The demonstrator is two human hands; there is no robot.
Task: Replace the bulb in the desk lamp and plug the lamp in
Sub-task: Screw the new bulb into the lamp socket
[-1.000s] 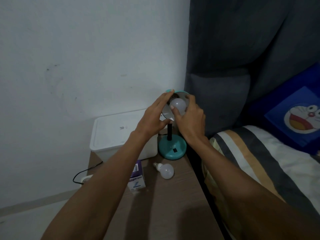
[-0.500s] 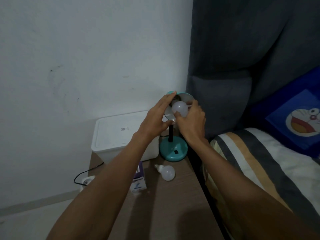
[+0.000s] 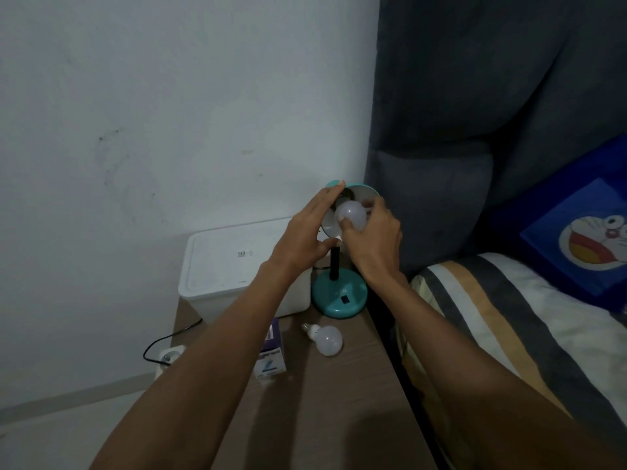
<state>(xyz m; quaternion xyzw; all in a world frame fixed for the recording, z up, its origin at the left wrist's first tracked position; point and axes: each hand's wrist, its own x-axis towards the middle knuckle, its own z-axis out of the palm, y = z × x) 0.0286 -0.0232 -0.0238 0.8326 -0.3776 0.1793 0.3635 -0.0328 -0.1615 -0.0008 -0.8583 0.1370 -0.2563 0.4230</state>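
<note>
Head view: the right hand (image 3: 373, 242) grips a white bulb (image 3: 351, 215) inside the teal shade (image 3: 364, 193) of the desk lamp (image 3: 339, 298); the socket is hidden. The left hand (image 3: 305, 235) lies open against the shade's rim, fingers extended. 1 spare bulb (image 3: 326, 340) lies loose on the wooden table (image 3: 339, 401), beside a small box (image 3: 271, 357) partly hidden by the left forearm. The lamp base stands near the table's right edge.

Legible text: none that I can read. White storage box (image 3: 234, 266), lid: small printed code mark, too small to make out. Purple bulb carton (image 3: 271, 354) on worktop (image 3: 339, 401): print blurred. Blue pillow (image 3: 583, 232): cartoon face, no lettering I can read.
</note>
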